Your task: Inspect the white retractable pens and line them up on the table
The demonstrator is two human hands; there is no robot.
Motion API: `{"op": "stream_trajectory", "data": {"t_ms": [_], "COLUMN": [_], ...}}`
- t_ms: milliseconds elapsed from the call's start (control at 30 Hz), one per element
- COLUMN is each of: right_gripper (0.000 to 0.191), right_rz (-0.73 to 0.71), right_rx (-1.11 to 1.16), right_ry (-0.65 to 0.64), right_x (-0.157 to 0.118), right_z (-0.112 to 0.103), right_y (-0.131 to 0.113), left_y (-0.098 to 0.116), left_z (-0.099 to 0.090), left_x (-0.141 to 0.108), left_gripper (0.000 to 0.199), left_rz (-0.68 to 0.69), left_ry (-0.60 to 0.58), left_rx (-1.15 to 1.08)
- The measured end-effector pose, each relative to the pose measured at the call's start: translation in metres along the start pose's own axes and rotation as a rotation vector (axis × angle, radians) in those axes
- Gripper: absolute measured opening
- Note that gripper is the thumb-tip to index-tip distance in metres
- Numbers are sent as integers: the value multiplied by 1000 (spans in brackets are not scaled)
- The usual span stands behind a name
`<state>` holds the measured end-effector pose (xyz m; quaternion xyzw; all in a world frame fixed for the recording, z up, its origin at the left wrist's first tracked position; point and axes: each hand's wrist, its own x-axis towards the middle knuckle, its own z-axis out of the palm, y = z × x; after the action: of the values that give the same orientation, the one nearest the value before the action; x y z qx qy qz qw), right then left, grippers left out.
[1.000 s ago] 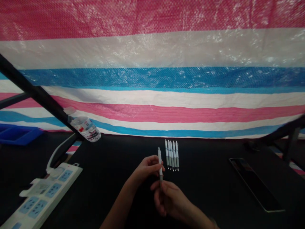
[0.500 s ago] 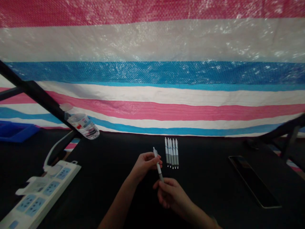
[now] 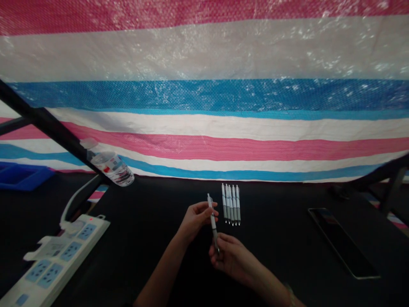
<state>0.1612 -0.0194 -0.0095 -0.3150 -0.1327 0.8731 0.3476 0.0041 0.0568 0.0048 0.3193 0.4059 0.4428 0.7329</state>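
Observation:
Between my two hands a white pen [image 3: 213, 221] with a grey grip is held tilted, its push button up and its tip down. My left hand [image 3: 195, 221] pinches the upper barrel between thumb and fingers. Lower down, the fingers of my right hand [image 3: 230, 256] are closed around the grey grip near the tip. Just beyond and to the right, several matching white pens [image 3: 230, 204] lie side by side in a row on the black table [image 3: 271, 221], tips toward me.
A white power strip [image 3: 60, 260] with a plugged-in cord lies at the left. Behind it are a clear water bottle [image 3: 113, 168] by a black metal bar and a blue tray [image 3: 25, 177]. A dark phone [image 3: 343, 243] rests at the right. Striped sheeting [image 3: 204, 98] hangs behind the table.
My right hand has shifted its hold on the pen, and the tip now shows past its fingers. The pen stands slightly more upright. My left hand is almost unmoved.

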Motion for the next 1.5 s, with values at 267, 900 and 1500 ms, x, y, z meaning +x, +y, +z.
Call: {"op": "stream_trajectory", "data": {"t_ms": [267, 900, 1500], "right_gripper": [36, 42, 42], "right_rz": [-3, 27, 67], "right_rx": [-27, -100, -321], "right_ry": [5, -11, -17], "right_x": [-5, -7, 1], "right_z": [8, 4, -8], "right_y": [-6, -8, 14], "left_y": [1, -1, 9], "left_z": [2, 3, -11], "left_x": [-2, 0, 10], "left_gripper": [44, 43, 47], "left_rz": [11, 44, 130], "left_ry": [29, 94, 285], "left_rx": [-23, -48, -243]}}
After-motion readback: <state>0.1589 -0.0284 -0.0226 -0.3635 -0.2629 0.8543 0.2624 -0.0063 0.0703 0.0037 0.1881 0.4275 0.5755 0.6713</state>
